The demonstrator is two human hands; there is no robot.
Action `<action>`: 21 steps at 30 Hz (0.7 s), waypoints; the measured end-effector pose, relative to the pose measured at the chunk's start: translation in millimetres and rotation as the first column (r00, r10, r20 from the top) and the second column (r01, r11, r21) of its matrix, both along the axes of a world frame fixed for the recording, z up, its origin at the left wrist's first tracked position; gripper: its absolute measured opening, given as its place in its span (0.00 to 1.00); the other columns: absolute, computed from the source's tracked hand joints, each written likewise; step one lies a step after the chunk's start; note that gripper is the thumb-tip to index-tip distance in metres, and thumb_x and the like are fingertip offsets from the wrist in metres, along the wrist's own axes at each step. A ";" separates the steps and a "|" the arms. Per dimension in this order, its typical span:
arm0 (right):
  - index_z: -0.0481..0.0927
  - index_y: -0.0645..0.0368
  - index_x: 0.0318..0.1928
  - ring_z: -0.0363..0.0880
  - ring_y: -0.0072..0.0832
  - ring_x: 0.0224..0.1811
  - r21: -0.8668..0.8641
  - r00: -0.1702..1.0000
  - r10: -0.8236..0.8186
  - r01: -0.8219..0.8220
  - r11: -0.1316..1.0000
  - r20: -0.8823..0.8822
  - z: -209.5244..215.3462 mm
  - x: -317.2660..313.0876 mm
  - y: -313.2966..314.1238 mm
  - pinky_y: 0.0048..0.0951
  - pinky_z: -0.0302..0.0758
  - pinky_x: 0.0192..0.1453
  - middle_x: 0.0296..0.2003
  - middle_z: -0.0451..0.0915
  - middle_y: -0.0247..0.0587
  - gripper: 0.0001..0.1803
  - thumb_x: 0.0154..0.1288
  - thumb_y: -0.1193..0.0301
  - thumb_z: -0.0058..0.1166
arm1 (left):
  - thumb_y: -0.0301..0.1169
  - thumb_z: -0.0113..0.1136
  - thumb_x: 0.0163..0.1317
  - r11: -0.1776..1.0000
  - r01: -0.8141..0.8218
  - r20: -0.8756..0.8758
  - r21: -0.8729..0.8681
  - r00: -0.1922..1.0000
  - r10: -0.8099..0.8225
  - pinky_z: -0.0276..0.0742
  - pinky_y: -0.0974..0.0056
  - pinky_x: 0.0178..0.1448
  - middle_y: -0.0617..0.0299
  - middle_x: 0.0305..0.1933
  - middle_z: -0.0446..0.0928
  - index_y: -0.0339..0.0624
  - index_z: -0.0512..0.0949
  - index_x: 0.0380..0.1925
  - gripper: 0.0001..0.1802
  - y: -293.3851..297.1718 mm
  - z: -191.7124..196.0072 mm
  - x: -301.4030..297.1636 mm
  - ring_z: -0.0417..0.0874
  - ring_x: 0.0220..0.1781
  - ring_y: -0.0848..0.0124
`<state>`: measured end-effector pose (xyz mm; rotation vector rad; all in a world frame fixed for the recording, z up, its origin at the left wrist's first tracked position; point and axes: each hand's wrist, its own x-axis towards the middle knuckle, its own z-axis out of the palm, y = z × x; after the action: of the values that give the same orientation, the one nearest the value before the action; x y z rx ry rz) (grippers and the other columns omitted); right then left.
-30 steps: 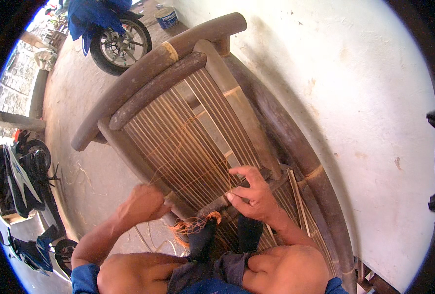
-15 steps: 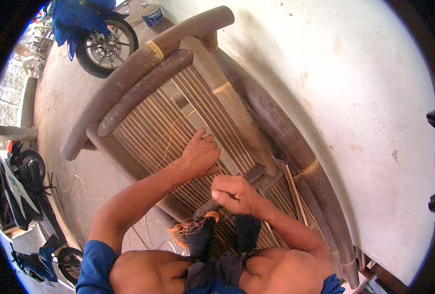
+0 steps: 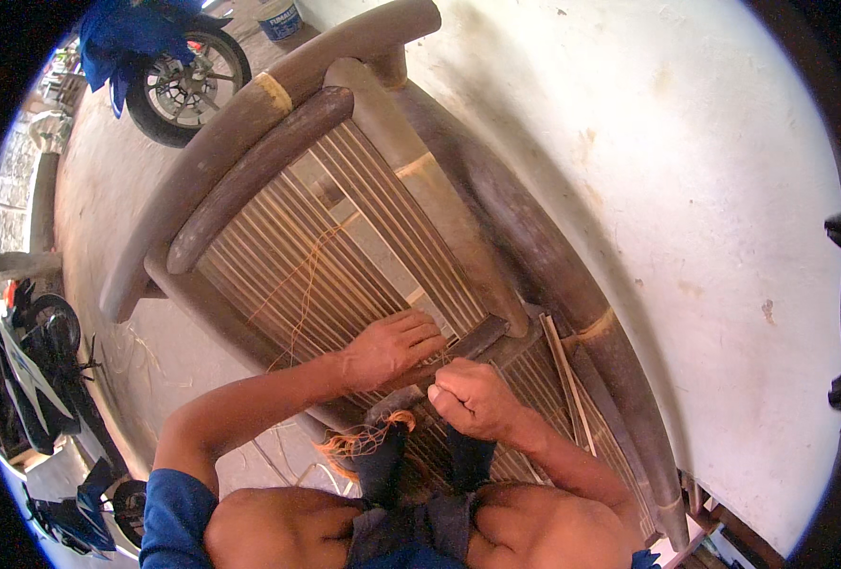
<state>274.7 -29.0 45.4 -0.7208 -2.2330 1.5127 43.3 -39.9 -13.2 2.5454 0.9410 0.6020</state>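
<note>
Two hands are working together at the near end of the bamboo bench, where half a second ago they were further apart. We are laying our left hand flat on the thin slats, fingers spread and pressing down; a moment ago it was reaching higher up the slats, and a second ago it was off at the bench's left edge, so we judge it has come back to steady the spot being tied. Just right of those fingers, our right hand is curling into a tight fist, thumb and forefinger pinched together; we cannot tell for certain what they are gripping, though the orange twine is fraying out just below and left of the knuckles, and a single strand is trailing up across the slats beyond the left fingertips. That hand has barely shifted, which suggests the binding is being pulled snug at this crosspiece, lying between both sets of fingers. Far above the left fingers, a motorcycle wheel is showing under a blue cloth, and a small white pail with a blue band is sitting beside it. Right of the right fist, a loose bamboo strip is resting against the thick rail, with the pale wall beyond.
</note>
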 end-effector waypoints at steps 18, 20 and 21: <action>0.73 0.60 0.27 0.73 0.25 0.31 -0.672 0.863 -0.492 0.296 0.679 -0.117 18.5 -6.6 51.9 0.32 0.70 0.39 0.27 0.75 0.36 0.19 0.79 0.66 0.46 | 0.31 0.66 0.66 0.932 -0.024 0.142 -0.361 0.986 0.081 0.80 0.48 0.57 0.47 0.51 0.79 0.39 0.79 0.49 0.14 39.9 20.3 -18.5 0.82 0.55 0.46; 0.74 0.60 0.30 0.76 0.26 0.35 -0.692 0.765 -0.638 0.416 0.590 -0.084 -3.5 10.5 46.6 0.32 0.73 0.43 0.31 0.78 0.39 0.18 0.80 0.65 0.46 | 0.31 0.66 0.66 0.994 -0.105 0.101 0.002 0.989 0.104 0.78 0.46 0.66 0.51 0.57 0.78 0.44 0.79 0.55 0.18 51.0 23.5 -33.2 0.80 0.63 0.49; 0.78 0.64 0.39 0.77 0.26 0.41 -0.638 0.805 -0.593 0.446 0.627 -0.021 -14.0 19.8 41.9 0.33 0.75 0.50 0.37 0.79 0.40 0.17 0.82 0.63 0.46 | 0.32 0.67 0.65 0.984 -0.168 0.013 0.053 0.986 0.168 0.77 0.45 0.68 0.52 0.59 0.77 0.44 0.79 0.56 0.20 51.5 25.3 -40.6 0.78 0.64 0.49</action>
<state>294.5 12.9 31.4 -1.1837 -1.1576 1.8594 2.7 11.6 12.1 2.5244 1.1599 0.6949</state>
